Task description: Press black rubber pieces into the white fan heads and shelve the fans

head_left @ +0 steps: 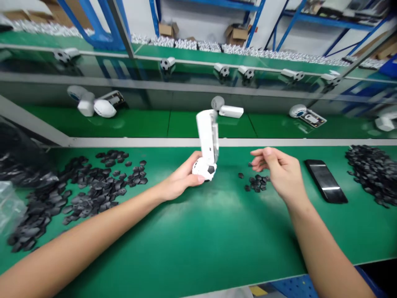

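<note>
My left hand (182, 178) is closed around the ball end of a white plastic device (207, 138). That end is patterned like a football, with a black patch showing, and the flat, oblong body stands upright above my fingers. To the right, my right hand (279, 167) hovers over a small cluster of black plastic pieces (258, 183), its thumb pressed to the index finger and the other fingers curled. One dark piece (249, 164) shows by the fingertips; whether it is held or lies on the table I cannot tell.
Many black pieces (96, 190) are spread at the left, beside a black plastic bag (25, 157). A black phone (326, 181) and a dark heap of pieces (372, 171) lie at the right. Beyond the white rail (149, 142), more white devices (231, 111) sit on a green conveyor belt (186, 124).
</note>
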`<state>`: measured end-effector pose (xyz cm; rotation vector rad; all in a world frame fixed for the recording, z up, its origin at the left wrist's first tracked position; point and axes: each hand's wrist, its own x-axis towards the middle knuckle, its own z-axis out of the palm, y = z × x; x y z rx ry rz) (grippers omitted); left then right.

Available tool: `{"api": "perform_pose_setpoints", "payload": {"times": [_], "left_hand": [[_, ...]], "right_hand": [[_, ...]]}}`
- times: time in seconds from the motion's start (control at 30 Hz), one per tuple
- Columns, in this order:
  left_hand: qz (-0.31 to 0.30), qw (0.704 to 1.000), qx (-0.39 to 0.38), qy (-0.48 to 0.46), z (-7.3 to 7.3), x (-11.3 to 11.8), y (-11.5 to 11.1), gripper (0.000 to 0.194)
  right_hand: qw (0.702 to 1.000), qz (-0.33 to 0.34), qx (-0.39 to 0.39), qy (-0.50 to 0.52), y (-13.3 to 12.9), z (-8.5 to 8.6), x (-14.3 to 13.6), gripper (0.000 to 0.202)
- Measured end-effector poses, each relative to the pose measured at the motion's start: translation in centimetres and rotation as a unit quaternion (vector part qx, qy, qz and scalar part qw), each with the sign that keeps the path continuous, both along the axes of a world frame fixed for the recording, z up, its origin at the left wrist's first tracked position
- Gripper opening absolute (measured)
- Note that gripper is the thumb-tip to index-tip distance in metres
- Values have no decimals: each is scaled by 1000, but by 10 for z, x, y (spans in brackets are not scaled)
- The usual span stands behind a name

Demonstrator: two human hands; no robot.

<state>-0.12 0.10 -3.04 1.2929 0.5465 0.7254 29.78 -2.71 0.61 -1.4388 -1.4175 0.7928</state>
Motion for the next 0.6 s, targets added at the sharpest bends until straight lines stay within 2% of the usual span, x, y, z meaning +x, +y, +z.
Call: {"api": "perform_pose_setpoints", "payload": {"times": [0.03, 0.1, 0.13, 0.17, 0.2, 0.23, 0.27, 0.3, 0.37, 0.47, 0.53, 0.6], "left_hand": [[14, 1000, 6, 21, 6, -3, 5, 70], [91, 990, 40, 98, 21, -11, 24, 70], [143, 973, 67, 167, 29, -17, 38, 70], [189, 942, 113, 253, 36, -22, 55, 69], [224, 893, 170, 352, 42, -28, 74, 65], [251, 818, 226, 465, 45, -34, 93, 63], [243, 745, 258, 565, 47, -39, 113, 67], [233, 715, 253, 609, 48, -44, 130, 72], [208, 683, 239, 658, 46, -51, 158, 82], [173, 670, 250, 677, 44, -64, 182, 80], [191, 656, 276, 676, 48, -78, 192, 75], [245, 623, 293, 682, 55, -101, 199, 70]], "right_hand": [[999, -16, -3, -30, 5, -1, 14, 43], [992, -25, -28, -123, 13, -6, 37, 39], [983, -15, -43, -175, 16, -9, 45, 35], [973, 0, -53, -226, 18, -12, 51, 31], [961, 22, -59, -268, 20, -16, 54, 27], [951, 47, -62, -300, 21, -20, 56, 25], [942, 70, -64, -322, 22, -23, 56, 24], [936, 87, -65, -336, 23, -27, 54, 23], [927, 104, -66, -355, 23, -34, 51, 22], [917, 102, -52, -382, 24, -41, 48, 21], [913, 103, -43, -393, 26, -43, 48, 26], [914, 102, -33, -392, 26, -43, 47, 32]]}}
